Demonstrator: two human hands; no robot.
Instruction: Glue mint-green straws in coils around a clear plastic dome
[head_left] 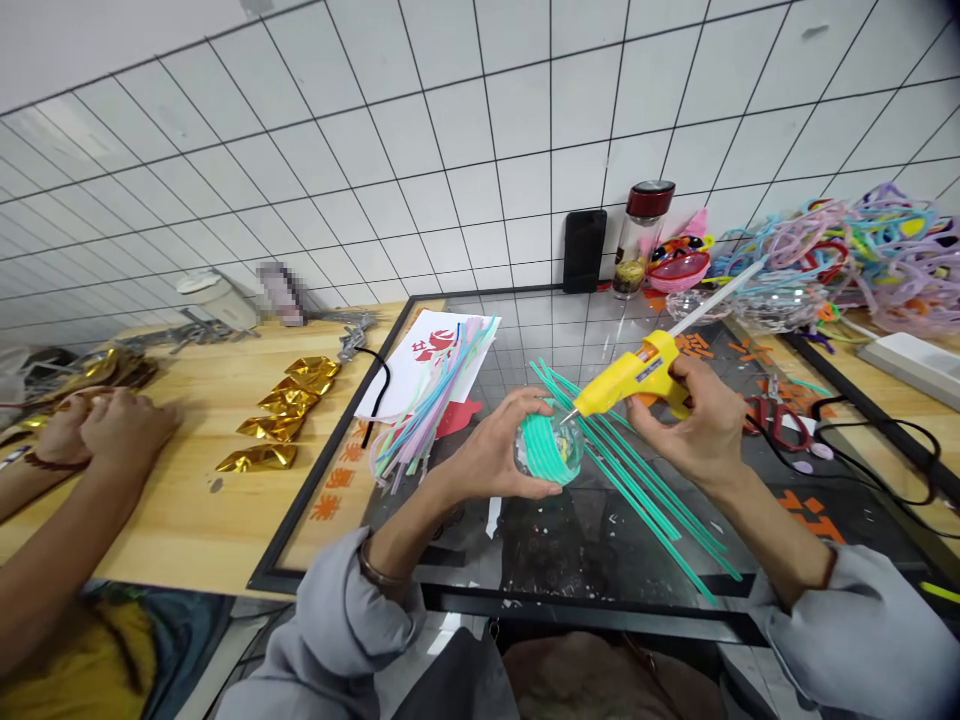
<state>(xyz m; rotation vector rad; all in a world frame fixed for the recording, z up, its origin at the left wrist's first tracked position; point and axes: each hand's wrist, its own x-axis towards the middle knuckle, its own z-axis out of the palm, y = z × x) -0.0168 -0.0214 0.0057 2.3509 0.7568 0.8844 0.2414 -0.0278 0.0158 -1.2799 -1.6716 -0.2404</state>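
Left fingers (pixel 523 404) grip a green-wrapped piece (pixel 547 450) (perhaps a clear ball); right fingers (pixel 649 424) hold a yellow glue gun (pixel 621 381).

We see a clear round container (pixel 573 446) partly wrapped in green strands (pixel 541 450), held up, the yellow glue gun (pixel 634 377) tilted nozzle-down at its opening.

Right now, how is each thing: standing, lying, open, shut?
Glue gun: in right hand, stick loaded
Clear round thing: in left hand, partly green
Green strips: lying loose
Phone: upright, screen dark
Bottle: upright, lid on
White paper: lying flat
Scissors: lying down
Gold pieces: lying crinkled
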